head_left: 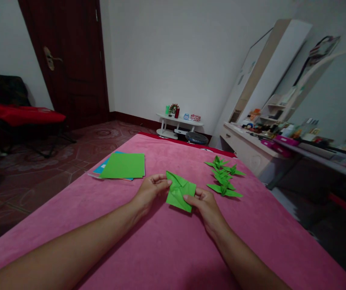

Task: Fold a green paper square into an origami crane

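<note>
A partly folded square of green origami paper (179, 191) is held between my two hands, a little above the pink cloth (161, 245). Creases and a folded flap show on its upper face. My left hand (153, 188) pinches its left edge, thumb on top and fingers behind. On the right side, my right hand (203, 203) grips it with the thumb pressed on the face and fingers partly hidden underneath. Several folded green paper cranes (224, 177) sit together to the right of my hands.
A stack of green paper sheets (124, 166), with blue sheets beneath, lies at the left. Beyond the cloth stands a low white table (180, 119) with small items. A cluttered dresser (251, 139) is along the right, a red-draped chair (18, 112) at the left.
</note>
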`<action>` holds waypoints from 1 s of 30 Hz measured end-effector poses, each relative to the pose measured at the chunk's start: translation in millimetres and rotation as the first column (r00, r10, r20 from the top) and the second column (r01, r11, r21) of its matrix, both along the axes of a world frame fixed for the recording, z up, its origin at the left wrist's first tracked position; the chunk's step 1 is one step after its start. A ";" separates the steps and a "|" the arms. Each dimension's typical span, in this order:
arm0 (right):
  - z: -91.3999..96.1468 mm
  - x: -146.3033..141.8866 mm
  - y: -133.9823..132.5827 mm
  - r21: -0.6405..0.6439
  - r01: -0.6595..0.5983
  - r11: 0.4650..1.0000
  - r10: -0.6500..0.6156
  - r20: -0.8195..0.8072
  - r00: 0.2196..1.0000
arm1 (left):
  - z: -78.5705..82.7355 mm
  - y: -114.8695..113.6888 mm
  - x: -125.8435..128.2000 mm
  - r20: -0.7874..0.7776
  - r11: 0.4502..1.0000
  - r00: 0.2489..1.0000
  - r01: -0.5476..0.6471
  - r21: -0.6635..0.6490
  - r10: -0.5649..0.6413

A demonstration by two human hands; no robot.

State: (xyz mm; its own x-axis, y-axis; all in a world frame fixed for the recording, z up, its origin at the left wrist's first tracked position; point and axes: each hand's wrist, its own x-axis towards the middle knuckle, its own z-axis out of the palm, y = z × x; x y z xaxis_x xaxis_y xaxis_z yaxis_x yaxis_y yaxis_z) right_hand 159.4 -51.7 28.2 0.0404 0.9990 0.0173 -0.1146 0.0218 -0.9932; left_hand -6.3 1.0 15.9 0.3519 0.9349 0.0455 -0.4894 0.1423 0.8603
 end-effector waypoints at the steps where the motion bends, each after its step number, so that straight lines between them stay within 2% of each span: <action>1: -0.2 -3.6 -1.3 0.004 -0.007 1.000 0.007 -0.022 1.000 | 0.3 -2.2 1.2 0.024 1.000 1.000 0.007 -0.008 -0.007; 6: -6.9 -13.0 -3.6 0.020 0.060 0.998 -0.058 -0.066 0.996 | 0.4 -14.6 6.6 0.042 0.993 0.994 0.104 -0.063 -0.101; 11: -3.5 -5.9 -4.1 -0.050 -0.083 0.995 0.079 -0.067 0.995 | 1.8 -15.8 5.8 -0.074 0.994 0.993 0.090 -0.063 -0.094; 16: -1.0 4.8 0.7 0.029 -0.020 0.999 0.022 -0.064 0.998 | 1.6 -13.5 3.8 -0.195 0.990 0.971 0.128 -0.063 -0.138; 21: -1.7 9.3 0.9 -0.004 -0.087 0.996 0.086 -0.076 0.993 | 0.6 -14.5 3.9 -0.215 0.986 0.962 0.162 -0.045 -0.168; 25: -3.7 11.7 0.6 0.028 -0.087 0.996 0.087 -0.017 0.996 | 1.7 -15.9 4.2 -0.211 0.985 0.962 0.170 -0.026 -0.172; 30: -8.2 11.2 2.4 0.115 -0.001 0.993 -0.010 0.101 0.995 | 5.7 -19.6 5.8 -0.199 0.985 0.965 0.168 -0.025 -0.170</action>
